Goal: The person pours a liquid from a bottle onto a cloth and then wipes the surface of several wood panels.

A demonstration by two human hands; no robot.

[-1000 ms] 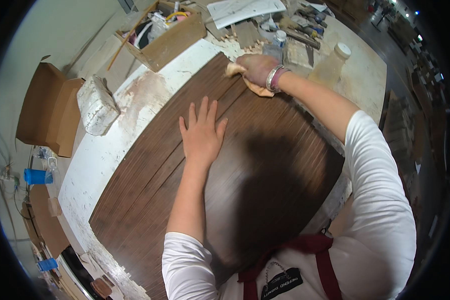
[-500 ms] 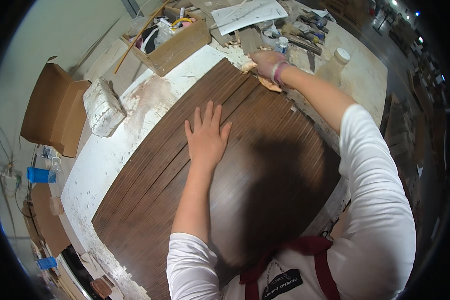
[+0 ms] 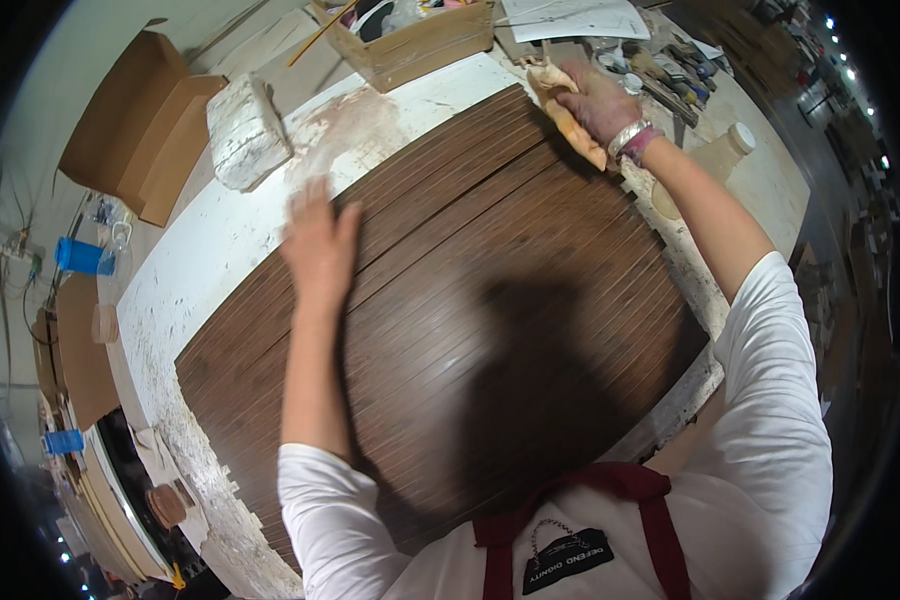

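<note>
From where I stand, the dark brown, grooved wooden panel lies flat across the middle of the scuffed white desk, likely to keep its face within reach. Beside its far corner, the right hand grips a bunched tan cloth, perhaps folded to pad the fingers. The blurred left hand, thumb apart and seemingly empty, is over the panel's left edge; contact I can't tell. A chalky white block sits toward the desk's far-left edge, clear of the panel.

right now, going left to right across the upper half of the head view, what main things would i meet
Open cardboard box → white-smeared block → left hand → crumpled tan cloth → right hand → white-capped bottle.
</note>
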